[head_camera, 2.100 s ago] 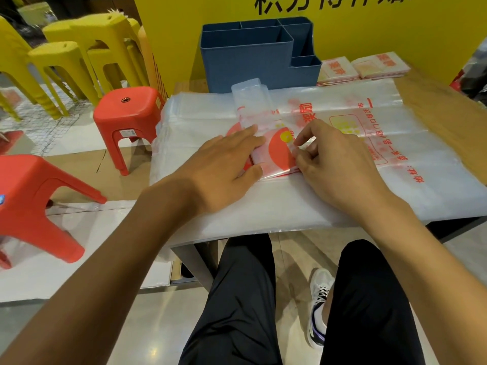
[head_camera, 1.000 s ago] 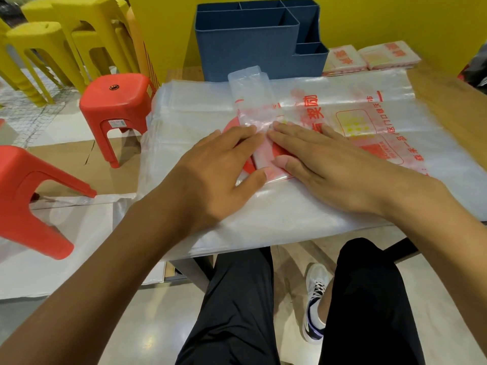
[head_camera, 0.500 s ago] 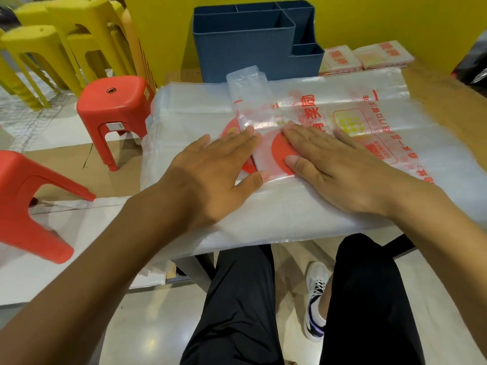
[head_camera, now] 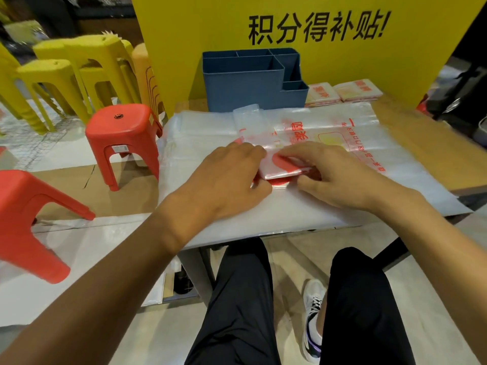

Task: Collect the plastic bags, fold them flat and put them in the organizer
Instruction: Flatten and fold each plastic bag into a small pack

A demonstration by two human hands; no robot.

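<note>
Nearest you are your knees in black trousers (head_camera: 237, 306) and one sneaker (head_camera: 313, 330) on the floor under the table (head_camera: 427, 143). To your left stand two red stools (head_camera: 123, 133) with yellow stools (head_camera: 66, 64) beyond them. On the table, your left hand (head_camera: 224, 180) lies flat, fingers straight and close together, pressing the left edge of the folded bag (head_camera: 282, 167). Your right hand (head_camera: 334, 175) curls its fingers round the bag's right edge, thumb tucked under the near side. The bag is a small clear packet with red print, resting on a stack of flat bags (head_camera: 329, 143). Farther off stands the blue organizer (head_camera: 245, 85); to its right lie two folded packets (head_camera: 342, 93) against the yellow board (head_camera: 316, 30).
</note>
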